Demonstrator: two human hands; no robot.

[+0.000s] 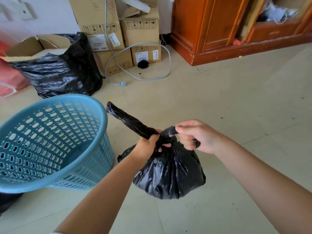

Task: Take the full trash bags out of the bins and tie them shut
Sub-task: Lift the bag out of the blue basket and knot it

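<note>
A small, full black trash bag sits on the tiled floor in front of me, its neck gathered and twisted. My left hand grips one twisted end of the bag, which sticks out up and to the left. My right hand is closed on the other end, on the right of the neck. The two ends cross between my hands. To the left stands a light blue perforated plastic bin with no bag in it.
A larger black bag lies at the back left beside a red bag. Cardboard boxes and a looped grey cable stand against the wall. A wooden cabinet fills the back right.
</note>
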